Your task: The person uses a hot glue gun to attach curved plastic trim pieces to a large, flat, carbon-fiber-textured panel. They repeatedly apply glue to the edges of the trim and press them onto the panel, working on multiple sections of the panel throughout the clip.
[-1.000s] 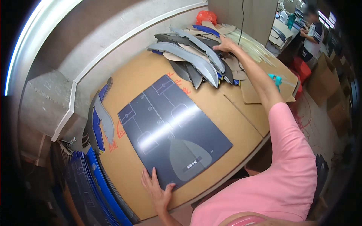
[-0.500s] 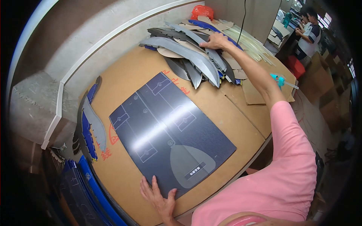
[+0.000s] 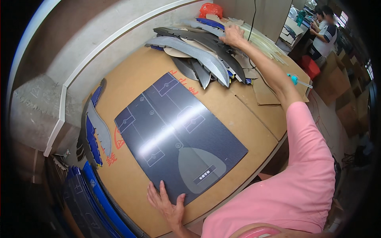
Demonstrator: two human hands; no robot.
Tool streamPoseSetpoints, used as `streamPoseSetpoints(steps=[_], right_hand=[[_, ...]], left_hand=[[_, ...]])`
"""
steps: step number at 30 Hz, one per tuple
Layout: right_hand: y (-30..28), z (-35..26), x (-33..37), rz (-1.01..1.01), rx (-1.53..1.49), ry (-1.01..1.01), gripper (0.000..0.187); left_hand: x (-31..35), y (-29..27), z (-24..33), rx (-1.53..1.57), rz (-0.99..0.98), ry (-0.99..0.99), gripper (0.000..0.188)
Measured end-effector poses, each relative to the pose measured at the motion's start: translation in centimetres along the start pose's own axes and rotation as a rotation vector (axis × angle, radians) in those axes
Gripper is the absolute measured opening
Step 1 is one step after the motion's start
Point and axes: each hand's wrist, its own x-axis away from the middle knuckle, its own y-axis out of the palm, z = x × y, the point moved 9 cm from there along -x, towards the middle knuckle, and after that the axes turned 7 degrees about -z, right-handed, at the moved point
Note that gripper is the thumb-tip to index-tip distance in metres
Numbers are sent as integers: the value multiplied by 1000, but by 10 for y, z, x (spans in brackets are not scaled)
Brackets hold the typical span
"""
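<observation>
A dark, glossy flat sheet [image 3: 158,123] with pale printed outlines and a lighter rounded triangle lies on the brown tabletop. Fingers spread, my left hand [image 3: 168,206] rests flat at its near left corner. My right arm reaches to the far side, over a heap of curved offcuts [image 3: 198,49] in grey, black and blue with jagged edges. There my right hand [image 3: 233,35] has its fingers bent at the end of a long grey curved strip [image 3: 202,25]; its fingertips are slightly blurred.
Curved blue and grey offcuts [image 3: 93,127] lie at the table's left edge, above stacked blue and dark sheets [image 3: 103,202]. Translucent strips [image 3: 270,43], a red plastic bag [image 3: 210,10] and a teal-capped tool [image 3: 294,79] are at the far side. Two people stand beyond.
My right hand has moved farther away and slightly right, and the grey strip has shifted with it, baring a black offcut beneath. My left hand stays on the sheet.
</observation>
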Motion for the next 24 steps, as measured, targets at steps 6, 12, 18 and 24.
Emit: streamPoseSetpoints(steps=[6,12,18,24], right_hand=[[44,-63,2,-223,-111,-276,44],[3,-63,6,70,-87,-303,23],[-70,-66,31,322,-66,-399,19],[-47,-118,125,14,-14,-448,20]], left_hand=[[1,1,-3,-29,-3,2,75],[0,-1,2,-21,15,14,76],[0,2,1,-14,37,34,76],[2,2,-1,-44,48,40,77]])
